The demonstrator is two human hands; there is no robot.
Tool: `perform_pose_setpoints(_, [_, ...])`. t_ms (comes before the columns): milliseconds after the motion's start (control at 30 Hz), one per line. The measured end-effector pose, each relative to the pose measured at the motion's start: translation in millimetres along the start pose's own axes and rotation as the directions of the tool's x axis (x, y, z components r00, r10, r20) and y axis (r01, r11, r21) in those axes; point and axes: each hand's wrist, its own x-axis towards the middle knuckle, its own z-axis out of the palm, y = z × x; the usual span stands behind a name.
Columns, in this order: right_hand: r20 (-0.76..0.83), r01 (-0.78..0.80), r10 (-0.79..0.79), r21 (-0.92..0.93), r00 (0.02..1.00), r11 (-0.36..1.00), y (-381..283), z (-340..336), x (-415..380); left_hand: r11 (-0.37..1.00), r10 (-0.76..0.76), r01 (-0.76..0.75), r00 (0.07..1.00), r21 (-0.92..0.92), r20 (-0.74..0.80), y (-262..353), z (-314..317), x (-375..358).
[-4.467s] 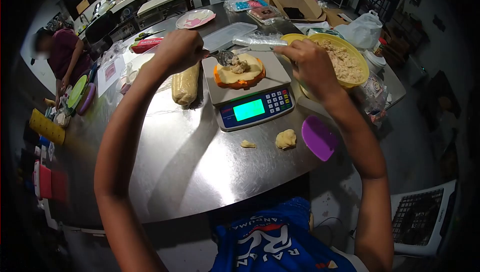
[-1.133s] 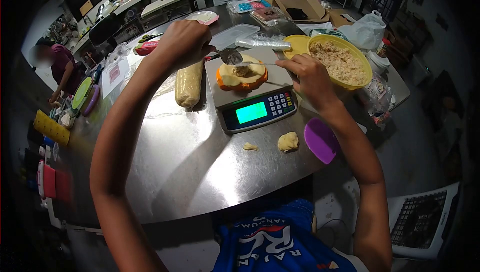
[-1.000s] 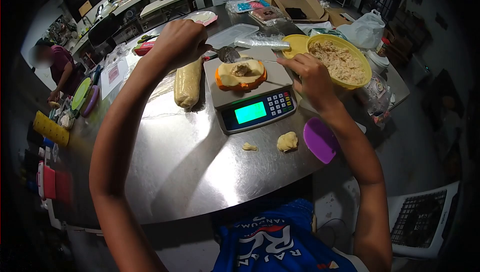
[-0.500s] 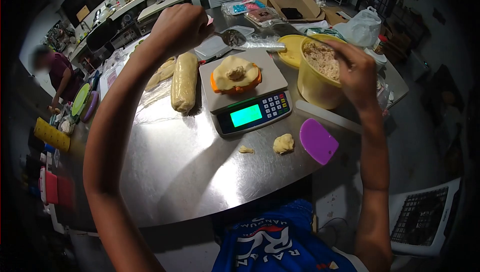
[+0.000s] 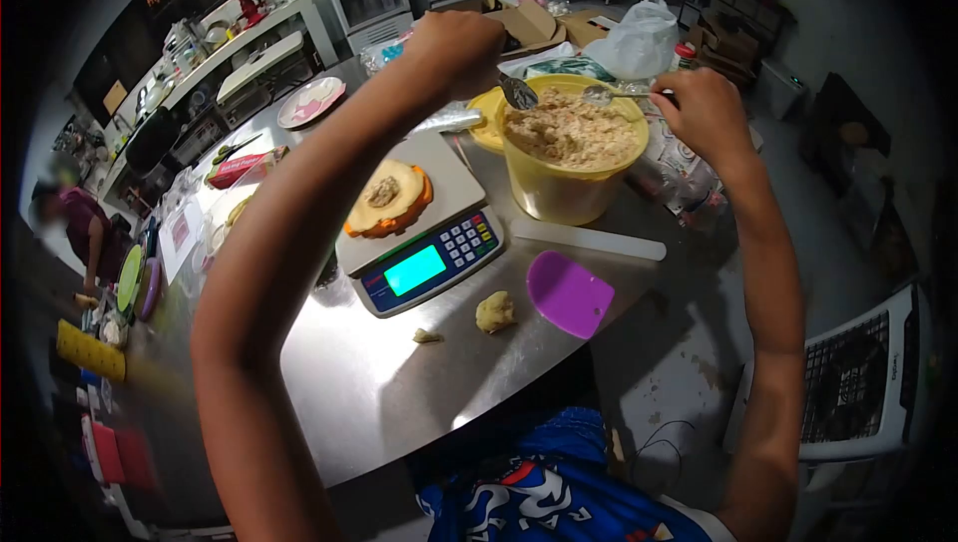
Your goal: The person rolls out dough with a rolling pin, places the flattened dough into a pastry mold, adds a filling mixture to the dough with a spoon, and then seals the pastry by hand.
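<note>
A yellow tub (image 5: 559, 193) holds a crumbly pale mixture (image 5: 569, 128). My left hand (image 5: 459, 48) is closed on a spoon (image 5: 519, 94), whose bowl is over the tub's left side. From the right, my right hand (image 5: 704, 108) grips a second spoon (image 5: 629, 94), its tip at the tub's far rim. Left of the tub, a digital scale (image 5: 439, 253) with a lit green display carries an orange mould (image 5: 411, 215) lined with flattened dough (image 5: 399, 205). A small heap of filling (image 5: 382, 191) lies on the dough. My left forearm hides part of the scale's left side.
Near the front edge lie a dough lump (image 5: 495, 312), a small scrap (image 5: 427, 336) and a purple scraper (image 5: 569, 292). A white bar (image 5: 589, 240) lies before the tub. Bags and boxes stand behind. A co-worker (image 5: 82, 233) is at far left.
The view has swung right. My left hand has brought its spoon from above the scale to over the tub. My right hand's spoon remains at the tub.
</note>
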Motion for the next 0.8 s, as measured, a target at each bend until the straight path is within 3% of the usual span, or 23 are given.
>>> perform_pose_setpoints(67, [0.025, 0.010, -0.009, -0.021, 1.000, 1.000, 4, 9, 11, 1.000, 0.014, -0.014, 1.000, 0.004, -0.003, 16, 5, 12])
perform_pose_setpoints(133, [0.053, 0.018, -0.016, -0.034, 0.998, 0.999, 8, 23, 22, 0.997, -0.036, 0.029, 0.995, 0.075, 0.098, 29, 6, 21])
perform_pose_setpoints(333, [0.006, 0.103, -0.103, -0.037, 0.995, 0.994, 6, 52, 37, 0.996, -0.079, 0.077, 0.995, 0.041, 0.066, 35, 15, 30])
perform_pose_setpoints(533, [0.055, 0.056, -0.054, -0.031, 0.997, 0.998, 0, 58, 34, 0.986, -0.163, 0.157, 0.978, 0.061, 0.128, 40, 22, 33])
perform_pose_setpoints(733, [0.037, 0.057, -0.061, 0.102, 0.997, 0.993, -4, 60, 30, 0.977, -0.204, 0.211, 0.969, -0.033, 0.139, 35, 28, 31])
perform_pose_setpoints(800, [0.122, -0.041, 0.024, 0.141, 0.992, 0.989, -7, 53, 30, 0.975, -0.215, 0.222, 0.965, -0.029, 0.154, 32, 26, 29])
